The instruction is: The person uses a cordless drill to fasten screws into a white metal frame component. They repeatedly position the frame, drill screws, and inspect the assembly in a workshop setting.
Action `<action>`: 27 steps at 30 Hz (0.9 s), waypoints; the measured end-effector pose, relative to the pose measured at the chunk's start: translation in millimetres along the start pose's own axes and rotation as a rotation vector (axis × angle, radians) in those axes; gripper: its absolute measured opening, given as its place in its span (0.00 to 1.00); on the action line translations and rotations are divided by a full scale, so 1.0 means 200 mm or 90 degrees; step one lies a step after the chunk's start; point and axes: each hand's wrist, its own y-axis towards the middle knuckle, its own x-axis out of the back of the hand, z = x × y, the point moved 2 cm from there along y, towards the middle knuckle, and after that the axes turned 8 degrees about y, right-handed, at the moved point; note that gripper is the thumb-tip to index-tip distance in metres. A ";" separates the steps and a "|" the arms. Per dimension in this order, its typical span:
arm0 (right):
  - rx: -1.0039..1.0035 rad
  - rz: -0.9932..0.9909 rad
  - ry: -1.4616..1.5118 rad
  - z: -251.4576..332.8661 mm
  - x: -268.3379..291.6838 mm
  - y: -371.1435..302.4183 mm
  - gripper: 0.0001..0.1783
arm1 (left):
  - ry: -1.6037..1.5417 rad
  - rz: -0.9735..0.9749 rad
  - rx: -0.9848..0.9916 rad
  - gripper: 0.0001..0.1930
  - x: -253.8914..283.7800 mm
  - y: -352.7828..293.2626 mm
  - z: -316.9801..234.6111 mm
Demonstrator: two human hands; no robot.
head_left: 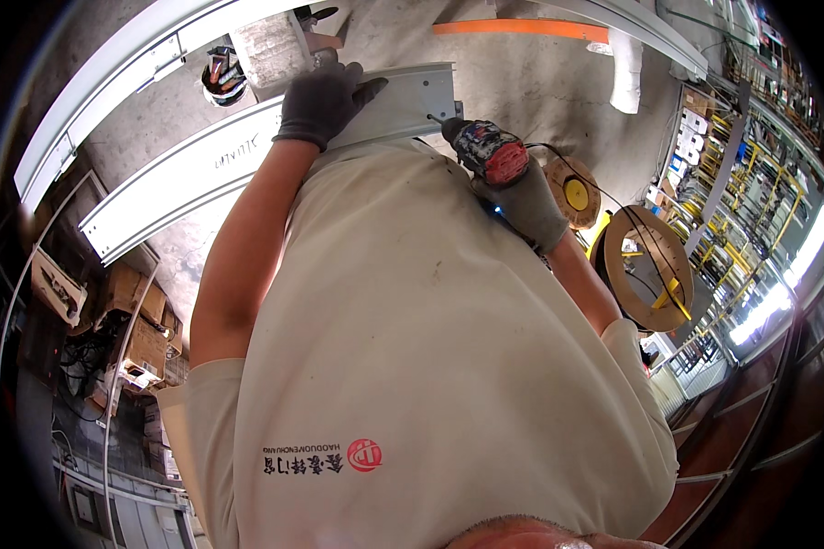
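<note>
A long white metal profile (192, 169) with dark handwriting on it lies slantwise in front of my body. In a dark grey glove, my left hand (323, 99) presses on the profile near its right part, fingers bent at the far edge and thumb stretched to the right. My right hand (526, 203), gloved in grey, is wrapped round a cordless drill (485, 151) with a scuffed red and black body. The drill points left, its thin bit at a small hole near the profile's right end. Whether the bit has entered the hole cannot be made out.
Beyond lie a bucket of tools (223, 78), an orange bar (522, 30) and a white wrapped roll (624, 73). Cardboard reels (645, 265) stand at the right, a dark cable running past them. Long white frame pieces (110, 105) cross the far left. Cardboard boxes (142, 339) sit lower left.
</note>
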 end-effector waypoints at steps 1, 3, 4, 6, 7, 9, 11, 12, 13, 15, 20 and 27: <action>-0.019 -0.005 0.017 0.00 0.00 0.00 0.28 | -0.001 -0.002 0.000 0.26 0.00 0.00 0.00; -0.057 -0.015 0.052 0.01 0.00 -0.02 0.28 | -0.004 -0.005 0.001 0.26 0.00 0.00 0.00; -0.052 -0.013 0.050 0.01 0.00 -0.02 0.27 | -0.006 -0.005 0.002 0.26 0.00 0.00 0.00; -0.042 -0.008 0.046 0.02 0.00 -0.02 0.27 | -0.008 -0.009 0.003 0.26 0.00 0.00 0.00; -0.048 -0.008 0.042 0.01 0.00 -0.02 0.27 | -0.008 -0.013 0.002 0.26 0.00 -0.01 0.00; -0.059 -0.008 0.036 0.01 0.00 -0.02 0.26 | -0.006 -0.018 0.001 0.26 0.00 0.00 0.00; -0.049 -0.006 0.019 0.01 0.00 -0.02 0.26 | -0.004 -0.018 0.000 0.26 0.00 0.00 0.00; -0.044 -0.005 0.011 0.01 -0.01 -0.02 0.25 | -0.010 -0.022 -0.003 0.26 0.00 -0.01 0.00; -0.044 -0.003 0.009 0.02 -0.01 -0.02 0.25 | -0.015 -0.027 -0.006 0.25 0.00 0.00 0.00; -0.044 0.002 0.004 0.03 -0.02 -0.02 0.25 | -0.021 -0.029 -0.005 0.25 0.00 -0.01 0.00; -0.030 0.007 -0.009 0.03 -0.02 -0.03 0.26 | -0.020 -0.026 0.007 0.25 0.00 -0.01 -0.01; -0.072 0.014 -0.006 0.04 -0.02 -0.04 0.28 | -0.006 -0.022 0.002 0.26 0.01 -0.01 -0.01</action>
